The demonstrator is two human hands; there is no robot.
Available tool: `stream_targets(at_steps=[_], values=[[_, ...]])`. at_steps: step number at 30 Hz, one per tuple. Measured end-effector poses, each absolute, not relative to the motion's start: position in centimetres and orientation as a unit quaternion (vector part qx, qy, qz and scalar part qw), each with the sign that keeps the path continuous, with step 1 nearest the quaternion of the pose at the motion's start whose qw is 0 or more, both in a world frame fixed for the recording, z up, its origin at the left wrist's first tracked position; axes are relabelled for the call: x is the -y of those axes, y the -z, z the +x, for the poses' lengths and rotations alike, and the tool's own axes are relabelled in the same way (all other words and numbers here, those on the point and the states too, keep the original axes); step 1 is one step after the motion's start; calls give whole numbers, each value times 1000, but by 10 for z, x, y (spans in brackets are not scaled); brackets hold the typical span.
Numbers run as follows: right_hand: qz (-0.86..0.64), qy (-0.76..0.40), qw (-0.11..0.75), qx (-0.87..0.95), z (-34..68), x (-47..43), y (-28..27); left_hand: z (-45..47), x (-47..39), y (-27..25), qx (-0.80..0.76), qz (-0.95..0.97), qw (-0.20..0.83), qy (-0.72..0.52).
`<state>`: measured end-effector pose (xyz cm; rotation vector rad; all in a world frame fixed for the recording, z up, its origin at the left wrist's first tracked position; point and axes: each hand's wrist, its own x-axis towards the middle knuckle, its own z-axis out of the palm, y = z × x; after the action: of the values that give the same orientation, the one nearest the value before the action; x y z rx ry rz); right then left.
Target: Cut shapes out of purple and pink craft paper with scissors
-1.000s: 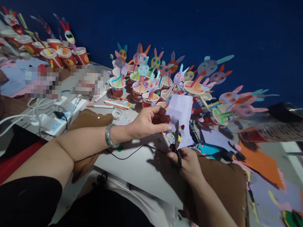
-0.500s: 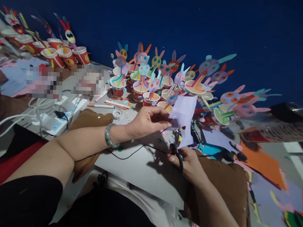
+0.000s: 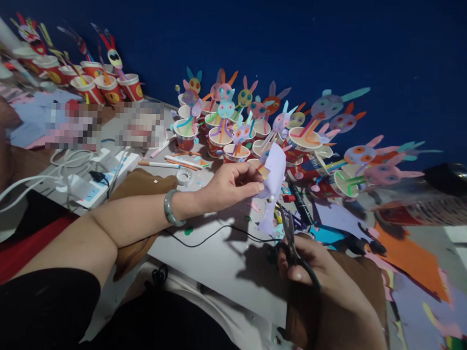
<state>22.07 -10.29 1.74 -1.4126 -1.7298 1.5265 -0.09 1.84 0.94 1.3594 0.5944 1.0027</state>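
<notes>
Cutting seems part done; what is left cannot be told | notched purple paper (image 3: 275, 171), mid-frame, is pinched by left hand (image 3: 233, 188) | scissors (image 3: 291, 242) are gripped just beside it by right hand (image 3: 323, 262)

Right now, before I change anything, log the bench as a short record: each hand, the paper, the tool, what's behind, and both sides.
Left hand: grip pinches the lilac paper between thumb and fingers
Lilac paper: held up off the table, edge unevenly cut
Right hand: holds the scissors by the handles
Scissors: blades point away from the person
Behind: rabbit-eared paper figures in paper cups
Left side: power strip with white cables
Right side: orange paper sheet
</notes>
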Motion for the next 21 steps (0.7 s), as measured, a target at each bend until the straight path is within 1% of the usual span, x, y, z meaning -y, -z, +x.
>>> stream_targets(at_steps=[3,10,21], values=[[-533,-527,212,627,217,99,-13,-1,-19,-8,-255,601,616,-441],[-568,-533,185,600,209,96,-8,-2,-18,-11,-247,592,625,-445],[-570,-555,214,567,210,96,-4,-2,-20,-8,-235,599,613,-458]])
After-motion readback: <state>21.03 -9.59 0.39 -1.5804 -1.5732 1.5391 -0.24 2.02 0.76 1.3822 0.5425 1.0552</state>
